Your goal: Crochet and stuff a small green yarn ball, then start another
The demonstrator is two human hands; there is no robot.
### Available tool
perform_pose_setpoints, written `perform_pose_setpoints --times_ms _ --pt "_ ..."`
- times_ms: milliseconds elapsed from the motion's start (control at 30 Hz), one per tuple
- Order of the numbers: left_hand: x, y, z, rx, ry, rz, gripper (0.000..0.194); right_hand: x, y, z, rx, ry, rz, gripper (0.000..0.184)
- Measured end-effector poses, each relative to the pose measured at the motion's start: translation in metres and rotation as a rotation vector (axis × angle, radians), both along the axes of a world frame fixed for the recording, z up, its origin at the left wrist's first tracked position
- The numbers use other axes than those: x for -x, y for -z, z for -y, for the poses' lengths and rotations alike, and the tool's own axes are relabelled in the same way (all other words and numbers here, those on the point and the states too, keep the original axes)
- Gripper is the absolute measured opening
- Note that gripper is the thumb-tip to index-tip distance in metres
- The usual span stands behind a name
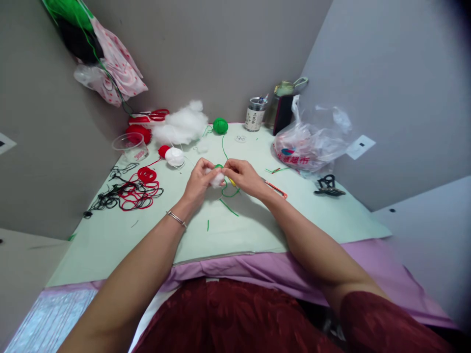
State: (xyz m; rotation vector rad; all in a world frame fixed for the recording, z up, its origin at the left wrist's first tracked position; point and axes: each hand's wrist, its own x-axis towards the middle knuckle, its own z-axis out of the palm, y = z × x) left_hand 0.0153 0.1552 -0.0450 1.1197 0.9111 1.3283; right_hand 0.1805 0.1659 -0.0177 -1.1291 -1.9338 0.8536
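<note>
My left hand (198,180) is closed round a tuft of white stuffing (216,180), with its thumb lying along it. At the top of the tuft shows a small green yarn piece (218,166), pinched between both hands. My right hand (243,177) has its fingertips pressed together on the green piece. Under the right hand a yellow thing (232,182) shows in part; its kind is hidden. A strand of green yarn (223,147) runs from the hands back to a green yarn ball (220,125).
White stuffing (184,125), red yarn (140,133) and a white yarn ball (174,157) lie behind left. Tangled black and red cords (136,191) cover the left side. Right are an orange cutter (275,188), a plastic bag (309,142), a hair claw (328,186) and a jar (255,116).
</note>
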Motion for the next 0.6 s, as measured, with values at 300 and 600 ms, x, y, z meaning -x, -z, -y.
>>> perform_pose_setpoints --times_ms 300,600 --pt "0.003 0.002 -0.002 0.112 0.018 0.028 0.025 0.001 0.003 0.003 -0.053 -0.086 0.04 0.011" --pt "0.005 -0.005 -0.001 0.173 0.065 0.084 0.026 0.002 0.017 -0.011 0.01 -0.029 -0.066 0.031"
